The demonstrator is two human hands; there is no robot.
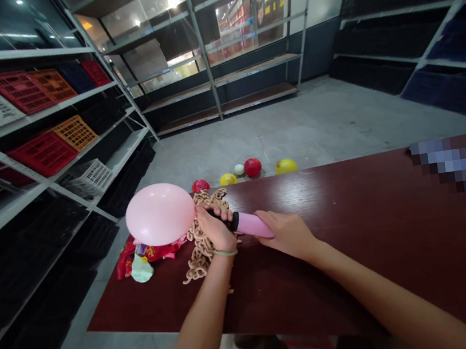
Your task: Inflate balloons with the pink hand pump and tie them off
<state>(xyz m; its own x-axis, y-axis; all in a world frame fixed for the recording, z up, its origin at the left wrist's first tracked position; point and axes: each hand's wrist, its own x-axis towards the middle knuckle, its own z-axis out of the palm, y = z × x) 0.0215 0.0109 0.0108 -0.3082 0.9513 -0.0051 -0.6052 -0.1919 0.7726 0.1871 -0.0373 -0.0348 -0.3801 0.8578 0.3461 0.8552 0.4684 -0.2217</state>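
A pink inflated balloon (159, 213) sits at the front of a pink hand pump (252, 225) over the left part of the dark red table (355, 238). My left hand (215, 227) is closed round the balloon's neck and the pump's black nozzle end. My right hand (285, 233) grips the rear of the pump body. Under the left hand lies a heap of beige chain-like rope (200, 248). A pile of limp balloons, red and pale green (141, 262), lies beside it at the table's left edge.
Several inflated balloons, red, yellow and white (253, 167), lie on the concrete floor beyond the table. Metal shelves with red, orange and white crates (43, 152) line the left side. More shelving stands at the back and right. A blurred patch (459, 163) covers the table's far right.
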